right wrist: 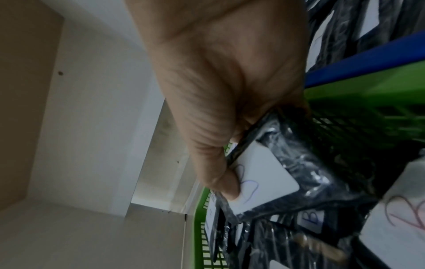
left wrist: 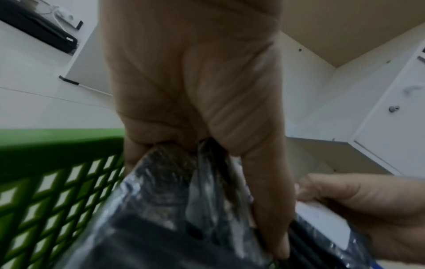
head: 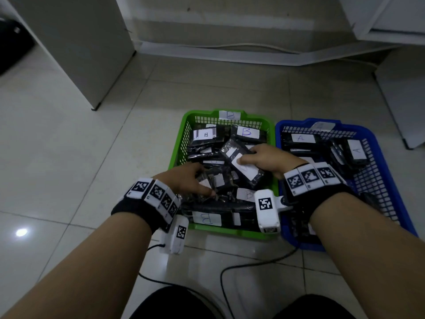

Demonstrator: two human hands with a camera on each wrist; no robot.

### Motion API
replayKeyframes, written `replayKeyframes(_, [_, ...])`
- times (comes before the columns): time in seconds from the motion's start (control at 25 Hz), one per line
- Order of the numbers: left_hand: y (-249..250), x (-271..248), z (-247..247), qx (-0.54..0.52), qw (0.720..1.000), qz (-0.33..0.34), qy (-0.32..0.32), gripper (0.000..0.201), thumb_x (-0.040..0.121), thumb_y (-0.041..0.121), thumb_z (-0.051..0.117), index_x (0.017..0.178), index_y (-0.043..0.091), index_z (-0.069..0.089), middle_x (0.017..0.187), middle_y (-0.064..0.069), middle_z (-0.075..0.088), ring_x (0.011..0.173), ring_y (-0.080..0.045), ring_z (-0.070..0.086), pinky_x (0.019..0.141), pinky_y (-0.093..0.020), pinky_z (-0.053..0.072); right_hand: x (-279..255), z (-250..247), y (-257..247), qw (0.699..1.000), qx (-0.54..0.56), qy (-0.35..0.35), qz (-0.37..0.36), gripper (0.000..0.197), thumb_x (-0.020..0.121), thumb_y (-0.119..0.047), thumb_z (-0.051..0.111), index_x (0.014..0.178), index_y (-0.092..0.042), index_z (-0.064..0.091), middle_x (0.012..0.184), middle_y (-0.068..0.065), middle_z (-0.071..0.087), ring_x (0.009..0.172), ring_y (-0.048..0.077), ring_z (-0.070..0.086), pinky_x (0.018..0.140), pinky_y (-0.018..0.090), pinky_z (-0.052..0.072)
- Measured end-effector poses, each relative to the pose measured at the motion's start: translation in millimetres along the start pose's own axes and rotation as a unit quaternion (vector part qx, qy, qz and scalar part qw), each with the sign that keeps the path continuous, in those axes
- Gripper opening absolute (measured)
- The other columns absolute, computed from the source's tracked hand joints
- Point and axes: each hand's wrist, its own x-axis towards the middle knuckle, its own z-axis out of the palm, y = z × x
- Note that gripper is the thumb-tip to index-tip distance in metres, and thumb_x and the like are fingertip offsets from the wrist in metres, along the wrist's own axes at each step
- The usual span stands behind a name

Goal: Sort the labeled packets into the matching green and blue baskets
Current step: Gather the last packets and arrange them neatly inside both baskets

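Note:
A green basket (head: 181, 143) tagged B holds several black packets with white B labels. Beside it on the right, a blue basket (head: 391, 180) tagged A holds packets labelled A. Both hands are inside the green basket. My left hand (head: 195, 180) grips a crinkled black packet (left wrist: 161, 191) near the basket's left front, fingers curled round its end. My right hand (head: 264, 157) pinches a black packet (head: 250, 173) by its white label (right wrist: 264, 178), thumb on top; the label shows a blue handwritten mark, partly covered by the thumb.
The baskets sit side by side on a pale tiled floor (head: 69, 157). White cabinets (head: 76, 42) stand at the left and right, a wall base with a cable behind. Black cables (head: 230, 272) trail on the floor near my knees.

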Motion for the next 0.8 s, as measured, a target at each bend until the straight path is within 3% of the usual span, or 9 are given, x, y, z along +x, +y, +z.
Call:
replayKeyframes(0.08, [-2,-2,-1,-0.033,0.999,0.003,-0.001,0.076,0.066,0.053,0.077,0.127,0.021,0.045,0.123,-0.005,0.057,0.099,-0.018,0.054,0.084,-0.027,0.044,6,6,0,1.000,0.002,-0.018,0.016,0.032,0.071,-0.035,0.072,0.087,-0.008,0.071,0.095,0.015,0.073,0.091,0.033,0.069,0.090,0.044,0.052])
replayKeyframes(0.16, [-2,-5,-7,-0.031,0.999,0.004,0.021,0.074,0.065,0.052,0.079,0.125,0.021,0.047,0.116,-0.003,0.060,0.093,-0.016,0.054,0.078,-0.026,0.042,9,7,1,0.999,0.007,-0.022,0.023,0.049,0.059,-0.046,0.072,0.088,-0.007,0.071,0.095,0.015,0.073,0.091,0.033,0.069,0.091,0.045,0.052])
replayKeyframes(0.2, [-1,-8,-11,-0.023,0.998,0.005,0.052,0.073,0.066,0.050,0.079,0.125,0.020,0.048,0.110,-0.001,0.060,0.090,-0.015,0.053,0.075,-0.025,0.042,9,9,3,0.999,0.010,-0.028,0.024,0.053,0.056,-0.048,0.071,0.089,-0.006,0.071,0.096,0.016,0.073,0.093,0.033,0.069,0.092,0.047,0.051])
replayKeyframes(0.32, [1,-14,-29,-0.024,0.982,-0.001,0.187,0.071,0.067,0.046,0.078,0.125,0.016,0.050,0.099,0.000,0.060,0.082,-0.014,0.053,0.068,-0.024,0.040,11,13,11,0.998,0.031,-0.039,0.033,0.035,0.073,-0.035,0.072,0.091,-0.006,0.070,0.099,0.018,0.072,0.096,0.036,0.068,0.095,0.049,0.051])
replayKeyframes(0.36, [-1,-16,-34,-0.036,0.976,-0.004,0.216,0.070,0.067,0.046,0.078,0.124,0.016,0.050,0.097,0.000,0.061,0.080,-0.014,0.053,0.065,-0.022,0.040,11,15,12,0.998,0.022,-0.040,0.038,0.036,0.071,-0.038,0.072,0.089,-0.006,0.071,0.096,0.017,0.073,0.094,0.035,0.068,0.095,0.049,0.051])
replayKeyframes(0.48, [-12,-20,-38,-0.084,0.971,-0.027,0.224,0.066,0.067,0.048,0.078,0.120,0.019,0.053,0.086,0.004,0.061,0.071,-0.011,0.057,0.052,-0.017,0.037,22,21,20,0.996,0.005,-0.060,0.068,0.064,0.047,-0.058,0.074,0.086,-0.006,0.073,0.089,0.012,0.075,0.089,0.031,0.070,0.094,0.049,0.052])
replayKeyframes(0.64, [-21,-21,-29,-0.151,0.966,-0.032,0.207,0.063,0.065,0.052,0.078,0.118,0.022,0.058,0.092,0.002,0.063,0.078,-0.013,0.061,0.059,-0.021,0.042,40,37,19,0.992,0.029,-0.093,0.078,0.080,0.040,-0.069,0.078,0.091,-0.007,0.073,0.092,0.010,0.075,0.089,0.030,0.071,0.094,0.047,0.052])
replayKeyframes(0.68, [-22,-21,-28,-0.156,0.964,-0.026,0.212,0.061,0.066,0.050,0.079,0.116,0.023,0.060,0.096,0.002,0.063,0.082,-0.014,0.060,0.062,-0.024,0.043,36,42,13,0.992,0.052,-0.093,0.074,0.077,0.045,-0.065,0.080,0.092,-0.005,0.072,0.094,0.012,0.075,0.091,0.031,0.071,0.095,0.048,0.052])
replayKeyframes(0.8, [-25,-23,-29,-0.182,0.962,-0.021,0.203,0.056,0.067,0.046,0.080,0.116,0.025,0.062,0.098,0.002,0.065,0.083,-0.016,0.063,0.073,-0.027,0.049,22,50,1,0.989,0.103,-0.092,0.057,0.047,0.078,-0.036,0.071,0.101,0.005,0.067,0.104,0.023,0.070,0.095,0.037,0.068,0.096,0.049,0.051])
